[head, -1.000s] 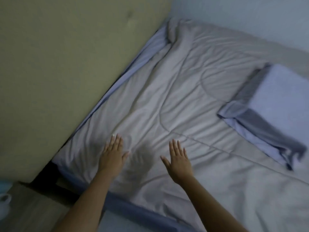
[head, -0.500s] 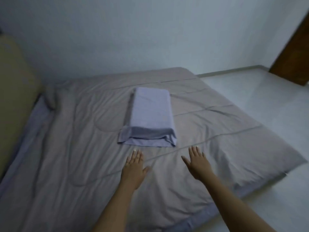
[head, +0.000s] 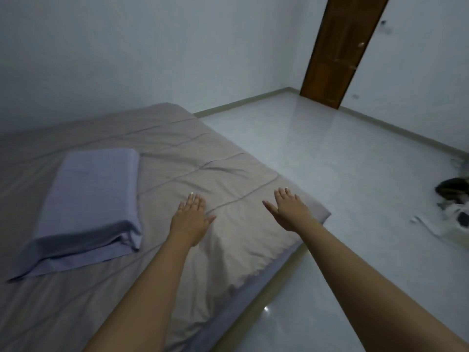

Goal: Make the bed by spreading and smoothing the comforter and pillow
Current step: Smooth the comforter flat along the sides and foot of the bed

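Both hands, left and right, lie flat, fingers spread, on comforter right of pillow

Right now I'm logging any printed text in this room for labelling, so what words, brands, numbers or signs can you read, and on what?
None can be read.
comforter: plain, no print.
pillow: plain, no label showing.
door: no sign.
small fitting on the wall: too small and blurred to read.
clutter on the floor: too blurred to read.

Grey-beige comforter w/ stitched lines, lavender pillow, brown door, white floor.
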